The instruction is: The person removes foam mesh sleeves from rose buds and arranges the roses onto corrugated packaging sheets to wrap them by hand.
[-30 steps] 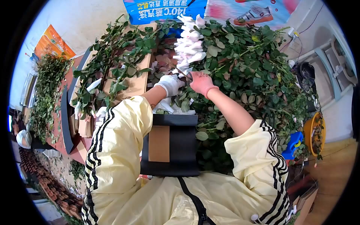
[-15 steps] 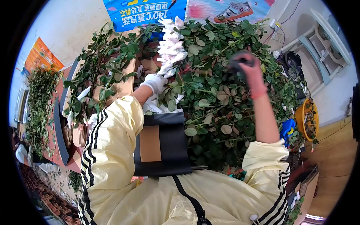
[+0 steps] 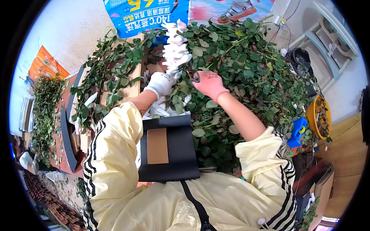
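My left hand (image 3: 161, 84), in a white glove, is closed around a white-wrapped rose bud (image 3: 174, 71) at the near end of a row. That row of white-sleeved rose buds (image 3: 177, 50) runs away from me towards the back wall. To the right, my right hand (image 3: 210, 84), in a pink glove with dark fingertips, has its fingers curled together beside the rose leaves and stems. Whatever it pinches is hidden. Leafy rose stems (image 3: 246, 77) are heaped under and beyond my right arm. Below my left hand lies white wrapping (image 3: 160, 109).
A black padded board with a cardboard piece (image 3: 157, 146) stands against my front. More rose stems (image 3: 111, 69) lie on cardboard at left. A yellow basket (image 3: 319, 117), a blue tool (image 3: 296, 133) and a pale chair (image 3: 327, 46) are at right. Printed bags (image 3: 146, 17) line the back.
My right hand has swung left and inward from over the leaf heap to beside my left hand. My left hand stays at the row's near end. The view has shifted slightly.
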Demonstrator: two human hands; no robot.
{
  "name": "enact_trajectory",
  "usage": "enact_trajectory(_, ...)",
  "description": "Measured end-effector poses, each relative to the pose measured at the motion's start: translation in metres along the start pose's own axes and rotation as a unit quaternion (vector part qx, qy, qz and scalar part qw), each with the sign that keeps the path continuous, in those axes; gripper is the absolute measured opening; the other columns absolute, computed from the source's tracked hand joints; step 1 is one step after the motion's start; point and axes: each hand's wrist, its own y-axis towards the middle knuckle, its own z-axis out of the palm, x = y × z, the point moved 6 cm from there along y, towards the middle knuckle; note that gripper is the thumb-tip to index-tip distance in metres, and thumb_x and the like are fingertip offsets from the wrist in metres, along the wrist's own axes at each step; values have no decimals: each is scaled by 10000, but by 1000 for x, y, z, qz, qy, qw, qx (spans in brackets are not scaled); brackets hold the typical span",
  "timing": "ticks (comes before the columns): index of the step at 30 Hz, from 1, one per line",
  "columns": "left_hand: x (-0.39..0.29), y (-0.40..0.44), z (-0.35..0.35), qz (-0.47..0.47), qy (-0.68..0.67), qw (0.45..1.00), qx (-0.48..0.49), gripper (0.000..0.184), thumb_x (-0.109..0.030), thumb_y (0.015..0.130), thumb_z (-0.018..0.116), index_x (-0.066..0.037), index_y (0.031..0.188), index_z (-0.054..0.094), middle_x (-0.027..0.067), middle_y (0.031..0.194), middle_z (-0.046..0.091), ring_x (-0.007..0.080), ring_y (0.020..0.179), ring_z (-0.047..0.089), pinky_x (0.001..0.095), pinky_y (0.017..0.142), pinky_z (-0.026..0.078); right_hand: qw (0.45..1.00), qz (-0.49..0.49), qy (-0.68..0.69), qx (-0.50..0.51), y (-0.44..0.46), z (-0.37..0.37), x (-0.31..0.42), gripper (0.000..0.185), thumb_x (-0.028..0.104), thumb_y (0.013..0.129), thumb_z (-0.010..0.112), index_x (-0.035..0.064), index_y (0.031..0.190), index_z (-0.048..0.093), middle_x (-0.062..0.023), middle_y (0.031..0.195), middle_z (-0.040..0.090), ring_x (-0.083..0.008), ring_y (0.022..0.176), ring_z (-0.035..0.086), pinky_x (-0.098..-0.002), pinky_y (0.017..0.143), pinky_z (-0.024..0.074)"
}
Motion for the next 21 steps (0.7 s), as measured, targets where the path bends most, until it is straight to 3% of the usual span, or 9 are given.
enact_trajectory(5,-2,-5,-4,-15,17,1000,5,182,-290,750,582,-167,870,642,82,765,658,258,743,652,396,640,492,994,62,-15,88,36,32,2,387,319,804,558,36,1065,604,-163,1127,607,-299,1066,572,-376,924,446)
enact_trajectory(11,-9,-1,-5,-25,1,1000,-3,179,-278,779,562,-148,871,644,75,763,659,260,740,652,406,623,486,998,12,-58,-21,35,27,-10,333,270,803,523,62,1047,614,-159,1088,624,-320,1008,602,-406,865,478)
enact_trajectory(13,-9,2,-1,-12,4,1000,-12,183,-279,778,561,-147,878,640,76,755,657,262,735,652,407,621,486,995,98,12,-18,36,24,-27,320,277,806,522,65,1027,614,-165,1023,638,-316,979,611,-399,834,490)
enact_trajectory(15,-11,4,-8,-14,-19,1000,-15,186,-280,773,567,-146,881,637,79,761,658,261,737,651,411,623,487,994,85,10,-63,32,16,-33,304,283,808,521,63,996,614,-168,976,643,-313,924,623,-393,799,500)
enact_trajectory(17,-11,3,-9,-10,-25,1000,4,195,-277,766,572,-143,890,641,73,794,665,262,754,653,405,641,492,984,112,-47,-132,29,1,-47,279,276,804,534,54,948,622,-165,947,645,-309,879,627,-397,774,505)
enact_trajectory(19,-3,-11,10,2,21,994,105,212,-278,769,573,-153,922,647,73,850,670,259,803,653,391,674,498,966,124,-67,-216,27,-23,-86,263,286,795,555,61,911,627,-152,946,647,-300,860,629,-400,752,505)
enact_trajectory(21,12,-24,20,-57,-25,995,75,212,-281,787,553,-171,930,663,93,936,660,251,893,638,387,734,498,978,123,-14,-170,22,-55,-96,262,301,789,572,78,911,635,-138,952,648,-295,872,632,-399,749,502)
